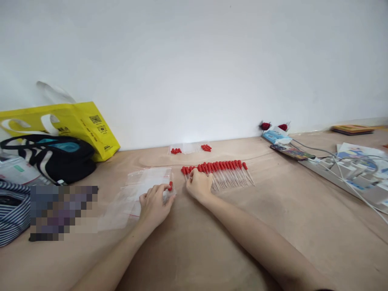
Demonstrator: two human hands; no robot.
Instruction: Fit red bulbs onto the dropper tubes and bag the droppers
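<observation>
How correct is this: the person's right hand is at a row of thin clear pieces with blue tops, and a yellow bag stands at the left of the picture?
One detail is wrong: the tops in the row of thin clear pieces are red, not blue, as the head view shows. The rest is right.

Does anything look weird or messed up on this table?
Yes, slightly: the rightmost red-topped dropper sits a bit apart from its tightly packed row. Also, a blocky patch at left hides whatever is there.
</observation>
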